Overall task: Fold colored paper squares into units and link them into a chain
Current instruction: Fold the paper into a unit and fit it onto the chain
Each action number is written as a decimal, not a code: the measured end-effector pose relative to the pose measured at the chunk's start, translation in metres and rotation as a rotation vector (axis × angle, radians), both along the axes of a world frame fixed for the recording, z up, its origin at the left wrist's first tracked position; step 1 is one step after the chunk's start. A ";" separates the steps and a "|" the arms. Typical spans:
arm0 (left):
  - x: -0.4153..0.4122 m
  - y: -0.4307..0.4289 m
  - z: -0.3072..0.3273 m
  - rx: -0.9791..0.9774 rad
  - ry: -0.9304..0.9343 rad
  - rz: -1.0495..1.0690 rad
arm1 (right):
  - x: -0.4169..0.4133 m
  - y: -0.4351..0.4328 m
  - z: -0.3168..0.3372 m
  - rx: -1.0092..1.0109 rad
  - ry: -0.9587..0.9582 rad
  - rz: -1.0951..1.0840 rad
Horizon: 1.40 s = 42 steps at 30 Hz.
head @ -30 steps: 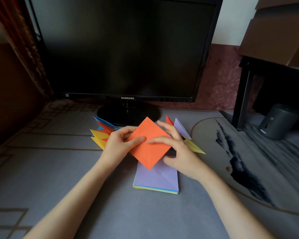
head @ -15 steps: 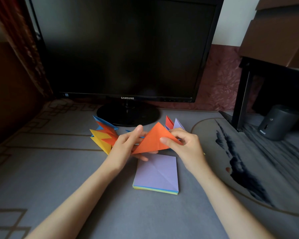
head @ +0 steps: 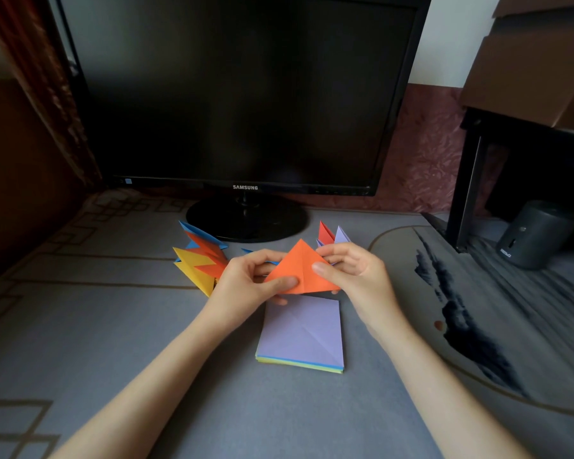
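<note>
Fingers (head: pixel 280 282) of both hands pinch one orange paper triangle (head: pixel 300 271), apex up, held in the air above the stack. Left hand (head: pixel 242 286): thumb on the front face at lower left, other fingers curled behind. Right hand (head: pixel 358 276): thumb on the right front edge, fingers wrapped behind. The triangle's back is hidden.

One stack of paper squares (head: pixel 300 332) lies flat on the tabletop (head: pixel 113 342) just below the hands. A creased purple sheet is on top with blue and yellow-green edges under it; sheet count unreadable.

Two clusters of folded units sit behind the hands. The left cluster (head: pixel 196 260) shows blue, orange and yellow points, overlapping, unit count unclear. The right cluster (head: pixel 325 233) shows one red tip and one purple tip, rest hidden by the right hand. One blue sliver (head: pixel 247 251) peeks over the left hand.

One Samsung monitor (head: pixel 246 94) behind, screen dark, top cut off. One grey cylinder (head: pixel 537 235) at right. One cardboard box (head: pixel 537 61), cut off at top right.
</note>
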<state>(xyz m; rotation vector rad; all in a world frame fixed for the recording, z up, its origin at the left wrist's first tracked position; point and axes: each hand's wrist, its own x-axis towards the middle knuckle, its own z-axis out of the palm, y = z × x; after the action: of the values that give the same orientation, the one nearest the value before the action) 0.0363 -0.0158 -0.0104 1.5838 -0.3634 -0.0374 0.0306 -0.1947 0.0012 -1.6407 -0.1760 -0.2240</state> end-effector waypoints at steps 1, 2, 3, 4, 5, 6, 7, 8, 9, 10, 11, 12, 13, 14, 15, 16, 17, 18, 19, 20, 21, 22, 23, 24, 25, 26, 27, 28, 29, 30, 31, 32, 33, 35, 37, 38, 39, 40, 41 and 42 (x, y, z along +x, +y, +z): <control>0.000 0.000 0.000 0.009 -0.001 -0.001 | 0.000 0.000 0.000 0.000 0.002 -0.001; 0.000 0.000 0.000 0.017 0.001 0.002 | -0.001 0.000 0.001 0.000 0.006 -0.002; 0.000 0.000 0.000 0.023 0.000 0.006 | -0.002 0.001 0.002 -0.001 0.011 -0.003; 0.000 -0.001 -0.001 0.028 0.002 0.013 | -0.002 0.001 0.002 -0.004 0.014 0.001; 0.000 -0.001 -0.001 0.026 0.003 0.020 | -0.002 0.001 0.002 -0.009 0.017 0.010; 0.000 -0.001 -0.001 0.024 0.005 0.030 | -0.002 0.001 0.002 -0.019 0.019 0.026; 0.000 -0.001 -0.001 0.026 0.001 0.041 | -0.002 0.001 0.002 -0.032 0.020 0.045; 0.000 0.000 -0.002 0.030 -0.005 0.058 | -0.003 0.002 0.001 -0.049 0.017 0.067; 0.000 0.000 -0.002 0.037 -0.012 0.076 | -0.003 0.003 0.000 -0.069 0.010 0.087; 0.000 0.001 -0.002 0.037 -0.017 0.091 | -0.004 0.004 -0.001 -0.087 0.005 0.102; 0.000 0.001 -0.002 0.035 -0.024 0.105 | -0.004 0.006 -0.001 -0.100 0.002 0.111; 0.000 0.001 -0.001 0.031 -0.027 0.113 | -0.005 0.007 -0.002 -0.102 0.004 0.114; 0.000 0.001 -0.001 0.029 -0.034 0.124 | -0.006 0.008 -0.002 -0.098 0.011 0.110; 0.000 0.000 -0.001 0.026 -0.042 0.141 | -0.006 0.008 -0.002 -0.081 0.022 0.096; 0.000 -0.001 -0.001 0.014 -0.050 0.157 | -0.006 0.008 -0.002 -0.050 0.037 0.075; 0.000 -0.002 -0.001 -0.017 -0.052 0.172 | -0.006 0.008 -0.001 -0.006 0.055 0.056; -0.001 -0.003 0.001 -0.062 -0.049 0.185 | -0.006 0.008 0.000 0.030 0.080 0.047; -0.002 -0.003 0.003 -0.108 -0.047 0.198 | -0.006 0.008 0.001 0.042 0.109 0.058; -0.003 -0.004 0.004 -0.144 -0.050 0.210 | -0.007 0.009 0.002 0.025 0.135 0.086; -0.003 -0.004 0.005 -0.164 -0.057 0.218 | -0.008 0.010 0.002 -0.009 0.155 0.123; -0.003 -0.004 0.005 -0.169 -0.068 0.219 | -0.008 0.012 0.002 -0.041 0.167 0.155; -0.003 -0.004 0.005 -0.163 -0.076 0.216 | -0.009 0.013 0.001 -0.061 0.174 0.168; -0.004 -0.005 0.005 -0.154 -0.082 0.215 | -0.009 0.014 0.000 -0.069 0.177 0.164; -0.004 -0.006 0.005 -0.150 -0.081 0.214 | -0.008 0.014 0.000 -0.072 0.178 0.154; -0.004 -0.006 0.004 -0.153 -0.076 0.215 | -0.008 0.014 -0.001 -0.069 0.178 0.144; -0.004 -0.006 0.005 -0.161 -0.069 0.214 | -0.007 0.013 -0.001 -0.061 0.175 0.140; -0.005 -0.006 0.006 -0.169 -0.060 0.204 | -0.007 0.012 -0.001 -0.052 0.167 0.139; -0.006 -0.006 0.006 -0.172 -0.041 0.182 | -0.006 0.011 -0.001 -0.045 0.157 0.136; -0.006 -0.006 0.007 -0.166 -0.015 0.150 | -0.005 0.010 -0.001 -0.039 0.147 0.129; -0.007 -0.006 0.008 -0.146 0.011 0.117 | -0.004 0.008 -0.001 -0.040 0.139 0.117; -0.008 -0.006 0.008 -0.106 0.023 0.095 | -0.004 0.007 -0.001 -0.051 0.131 0.102; -0.008 -0.006 0.008 -0.059 0.025 0.086 | -0.003 0.007 -0.001 -0.068 0.125 0.088; -0.008 -0.006 0.008 -0.022 0.022 0.085 | -0.003 0.007 -0.002 -0.081 0.121 0.076; -0.008 -0.006 0.008 -0.012 0.020 0.089 | -0.002 0.007 -0.002 -0.085 0.119 0.068; -0.007 -0.005 0.008 -0.037 0.006 0.097 | -0.003 0.006 -0.002 -0.077 0.124 0.103; -0.006 -0.004 0.008 -0.044 -0.006 0.105 | -0.003 0.006 -0.002 -0.082 0.128 0.132; -0.006 -0.004 0.009 -0.045 -0.018 0.111 | -0.003 0.006 -0.002 -0.094 0.131 0.157; -0.007 -0.004 0.010 -0.044 -0.024 0.112 | -0.004 0.007 -0.002 -0.105 0.131 0.168; -0.007 -0.004 0.010 -0.046 -0.026 0.107 | -0.004 0.006 -0.002 -0.111 0.130 0.164; -0.007 -0.004 0.010 -0.050 -0.026 0.101 | -0.004 0.005 -0.001 -0.106 0.130 0.151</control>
<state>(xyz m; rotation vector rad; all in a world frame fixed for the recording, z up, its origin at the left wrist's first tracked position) 0.0296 -0.0196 -0.0001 1.5523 -0.3016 0.0693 0.0263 -0.1896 0.0003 -1.7321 -0.2141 0.0073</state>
